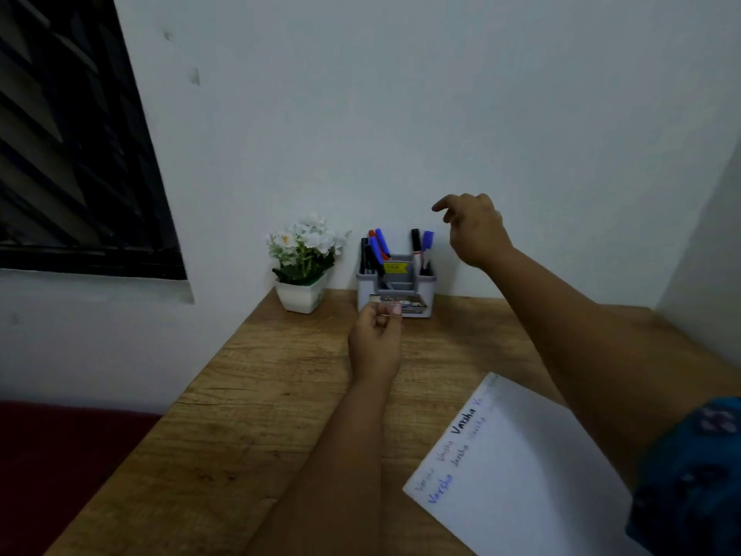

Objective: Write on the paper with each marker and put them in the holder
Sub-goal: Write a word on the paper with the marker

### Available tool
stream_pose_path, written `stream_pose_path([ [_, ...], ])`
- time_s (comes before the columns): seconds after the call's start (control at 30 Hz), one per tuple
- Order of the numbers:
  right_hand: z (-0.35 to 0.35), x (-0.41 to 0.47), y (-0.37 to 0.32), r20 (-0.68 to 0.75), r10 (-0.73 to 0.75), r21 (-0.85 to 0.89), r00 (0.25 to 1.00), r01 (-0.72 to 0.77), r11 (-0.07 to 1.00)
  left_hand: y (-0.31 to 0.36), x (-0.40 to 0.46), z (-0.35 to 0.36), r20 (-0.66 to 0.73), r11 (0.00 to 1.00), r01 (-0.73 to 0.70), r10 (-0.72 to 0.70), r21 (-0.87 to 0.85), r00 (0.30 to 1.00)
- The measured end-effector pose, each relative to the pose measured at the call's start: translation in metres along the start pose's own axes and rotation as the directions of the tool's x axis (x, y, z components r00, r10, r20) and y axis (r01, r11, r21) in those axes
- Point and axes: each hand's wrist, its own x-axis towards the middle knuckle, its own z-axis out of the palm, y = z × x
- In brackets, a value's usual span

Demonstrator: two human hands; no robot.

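While I scan from the left, a potted white flower (303, 262) stands by the wall. My left hand (377, 339) pinches the front of the grey holder (427, 292); markers (378, 247) stand in both side compartments. My right hand (473, 228) hovers above, fingers loose, holding nothing. Written-on paper (533, 467) lies near right on the wooden desk (260, 395).

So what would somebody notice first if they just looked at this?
Probably the grey holder full of markers at the back of the wooden desk, with the right hand hovering above it. Beside the holder stands a white flower pot, and the written-on paper lies near the front right.
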Motion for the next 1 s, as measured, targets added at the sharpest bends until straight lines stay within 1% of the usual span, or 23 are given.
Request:
stream_pose_path([
  [0.1,-0.026,-0.041,0.018,-0.005,0.009,0.083,1.000,-0.009,0.997,0.009,-0.008,0.004,0.062,0.993,-0.084,0.079,0.084,0.995],
  [0.17,-0.046,-0.074,0.036,0.039,0.018,0.105,0.999,-0.022,0.994,0.018,-0.018,0.009,0.136,0.971,-0.175,0.154,0.160,0.979],
  [0.2,-0.057,-0.090,0.046,0.079,0.046,0.101,0.996,-0.054,0.993,0.022,-0.024,0.012,0.180,0.952,-0.230,0.195,0.200,0.964],
  [0.27,-0.083,-0.119,0.071,0.156,0.156,0.046,0.975,-0.165,0.985,0.030,-0.036,0.020,0.304,0.898,-0.341,0.254,0.279,0.918],
  [0.33,-0.103,-0.141,0.094,0.194,0.296,-0.038,0.935,-0.294,0.955,0.033,-0.046,0.023,0.455,0.858,-0.410,0.245,0.309,0.856],
  [0.4,-0.124,-0.173,0.117,0.213,0.469,-0.138,0.857,-0.448,0.883,0.032,-0.060,0.027,0.592,0.823,-0.463,0.202,0.330,0.780],
  [0.47,-0.135,-0.201,0.131,0.241,0.585,-0.223,0.775,-0.542,0.810,0.032,-0.070,0.028,0.630,0.805,-0.481,0.179,0.348,0.756],
  [0.53,-0.139,-0.225,0.133,0.297,0.650,-0.284,0.700,-0.585,0.760,0.033,-0.073,0.029,0.621,0.801,-0.490,0.197,0.345,0.759],
  [0.6,-0.138,-0.238,0.132,0.317,0.667,-0.365,0.674,-0.562,0.742,0.035,-0.074,0.028,0.595,0.808,-0.483,0.215,0.336,0.774],
  [0.67,-0.138,-0.242,0.130,0.308,0.666,-0.403,0.679,-0.541,0.738,0.034,-0.074,0.025,0.568,0.818,-0.478,0.237,0.321,0.788],
  [0.73,-0.136,-0.240,0.123,0.329,0.632,-0.376,0.702,-0.516,0.770,0.034,-0.073,0.023,0.555,0.813,-0.481,0.246,0.329,0.795],
  [0.77,-0.133,-0.238,0.116,0.354,0.579,-0.343,0.734,-0.474,0.811,0.034,-0.073,0.023,0.555,0.791,-0.506,0.263,0.343,0.789],
  [0.8,-0.130,-0.235,0.109,0.379,0.499,-0.297,0.779,-0.408,0.863,0.033,-0.073,0.026,0.569,0.751,-0.554,0.294,0.359,0.768],
  [0.83,-0.125,-0.232,0.099,0.399,0.394,-0.244,0.828,-0.319,0.916,0.034,-0.075,0.028,0.592,0.694,-0.616,0.334,0.373,0.734],
  [0.87,-0.121,-0.229,0.086,0.420,0.289,-0.196,0.860,-0.225,0.955,0.035,-0.078,0.031,0.622,0.625,-0.685,0.378,0.376,0.686],
  [0.9,-0.116,-0.224,0.071,0.434,0.192,-0.154,0.880,-0.137,0.978,0.033,-0.081,0.035,0.660,0.552,-0.748,0.413,0.367,0.628],
  [0.93,-0.113,-0.219,0.056,0.443,0.104,-0.110,0.891,-0.061,0.992,0.031,-0.082,0.039,0.696,0.503,-0.791,0.427,0.348,0.578],
  [0.97,-0.109,-0.214,0.043,0.438,0.018,-0.056,0.899,0.007,0.998,0.029,-0.084,0.042,0.724,0.487,-0.807,0.415,0.335,0.551],
  [1.0,-0.107,-0.211,0.033,0.429,-0.052,-0.016,0.902,0.065,0.998,0.029,-0.085,0.043,0.742,0.500,-0.800,0.387,0.331,0.548],
])
